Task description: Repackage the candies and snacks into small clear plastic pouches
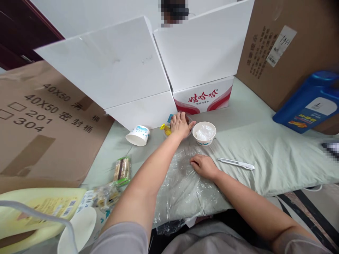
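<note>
My left hand [182, 126] reaches over a round clear container [190, 133] near the white boxes, its fingers spread and thumb stretched to the right. A yellow-wrapped snack [166, 129] shows beside the fingers; dark contents are mostly hidden under the palm. My right hand [204, 166] rests with curled fingers at the edge of a clear plastic sheet [182, 176], and nothing shows in it. Just above it stands a paper bowl [204, 133] with crumpled clear plastic inside. A white utility knife [236, 163] lies to its right.
A paper cup [138, 135] lies tipped at left, above a packaged snack [122, 169]. White boxes [148, 106] stand behind, cardboard boxes [47, 130] at the sides. A blue bottle [309, 102] is at right; a yellow jug [34, 215] and white cup [79, 229] are lower left.
</note>
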Available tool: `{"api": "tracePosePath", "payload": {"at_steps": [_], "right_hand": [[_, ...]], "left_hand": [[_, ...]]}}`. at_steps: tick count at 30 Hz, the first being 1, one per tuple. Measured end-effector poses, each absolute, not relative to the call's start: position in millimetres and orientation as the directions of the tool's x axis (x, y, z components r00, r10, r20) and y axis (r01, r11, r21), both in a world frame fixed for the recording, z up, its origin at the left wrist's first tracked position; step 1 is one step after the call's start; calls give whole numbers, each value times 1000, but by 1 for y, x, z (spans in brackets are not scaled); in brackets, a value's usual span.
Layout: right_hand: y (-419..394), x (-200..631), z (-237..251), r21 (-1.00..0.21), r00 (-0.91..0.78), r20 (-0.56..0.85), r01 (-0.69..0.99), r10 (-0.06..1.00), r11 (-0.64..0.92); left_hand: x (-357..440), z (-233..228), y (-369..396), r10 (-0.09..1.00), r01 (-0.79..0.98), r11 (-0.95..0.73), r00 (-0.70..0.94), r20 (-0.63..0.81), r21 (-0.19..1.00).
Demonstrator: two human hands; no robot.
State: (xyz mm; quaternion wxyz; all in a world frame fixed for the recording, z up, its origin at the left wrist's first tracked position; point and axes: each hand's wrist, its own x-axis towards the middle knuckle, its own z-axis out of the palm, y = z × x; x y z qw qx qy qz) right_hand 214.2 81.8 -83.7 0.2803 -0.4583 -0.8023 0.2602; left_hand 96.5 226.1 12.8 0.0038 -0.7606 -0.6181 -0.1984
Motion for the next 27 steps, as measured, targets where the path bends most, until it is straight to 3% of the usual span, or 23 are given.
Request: {"api": "tracePosePath", "payload": {"at_steps": [3,9,12,15,17,19,21,23,25,27], "right_hand": [[82,215,-83,-679,-419,215,585,882,444],[82,216,-82,-666,-416,227,593,880,452],[82,216,-82,-653,-416,230,604,880,456],[82,216,-83,-643,-418,231,612,879,460],[81,217,-83,-640,-424,228,613,876,464],[80,216,-83,-637,-424,221,619,878,460],[81,215,-82,-636,-417,210,629,884,447],[82,214,-80,-642,-404,181,642,897,419],[83,216,-75,-664,-406,123,644,905,379],[80,223,-66,-714,-432,56,613,900,338]], "left_hand": [[93,18,225,951,942,-269,228,209,198],[84,34,164,840,868,-402,222,495,293],[70,10,111,867,810,-487,405,289,326],[38,-27,75,946,921,-323,311,89,218],[8,-45,65,985,978,-165,156,76,126],[-23,-54,59,994,994,-22,11,111,107],[-44,-54,49,980,984,36,-70,188,175],[-52,-48,32,959,956,-25,-59,276,291],[-49,-41,8,955,895,-177,55,292,410],[-42,-34,-17,947,804,-319,252,197,503]]}}
